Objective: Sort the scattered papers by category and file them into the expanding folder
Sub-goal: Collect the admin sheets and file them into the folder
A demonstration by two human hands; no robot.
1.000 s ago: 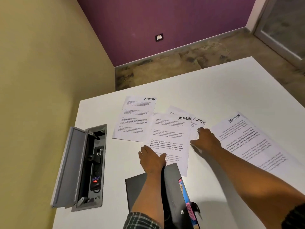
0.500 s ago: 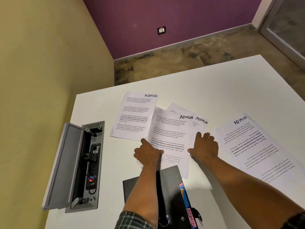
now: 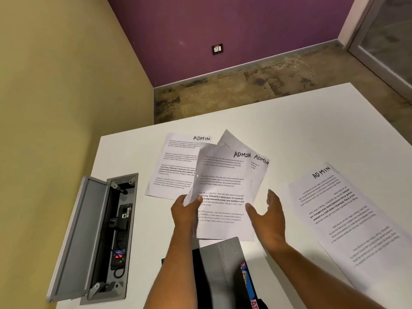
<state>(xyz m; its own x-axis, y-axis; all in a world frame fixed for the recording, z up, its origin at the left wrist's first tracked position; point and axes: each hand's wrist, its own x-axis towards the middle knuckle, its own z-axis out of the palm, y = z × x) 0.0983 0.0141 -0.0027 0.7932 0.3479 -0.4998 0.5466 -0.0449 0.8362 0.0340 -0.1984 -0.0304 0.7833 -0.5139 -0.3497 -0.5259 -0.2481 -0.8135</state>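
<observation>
Several white sheets marked ADMIN lie on the white table (image 3: 289, 121). My left hand (image 3: 186, 210) pinches the left edge of the middle ADMIN sheet (image 3: 223, 188), lifted off the table and curling. A second ADMIN sheet (image 3: 259, 166) peeks out behind it. My right hand (image 3: 267, 217) hovers open beside that sheet's right edge, palm turned toward it. One ADMIN sheet (image 3: 176, 166) lies flat at the left, another ADMIN sheet (image 3: 343, 217) lies upside down at the right. The dark grey expanding folder (image 3: 223, 275) stands open near me, with coloured tabs showing.
An open cable box (image 3: 98, 237) with a raised grey lid is set into the table at the left and holds a power strip. A yellow wall runs along the left; a purple wall and carpeted floor lie beyond the table's far edge.
The left hand, which pressed on the middle sheet, now pinches its edge and has lifted it. The right hand has come off the paper and turned open beside it.
</observation>
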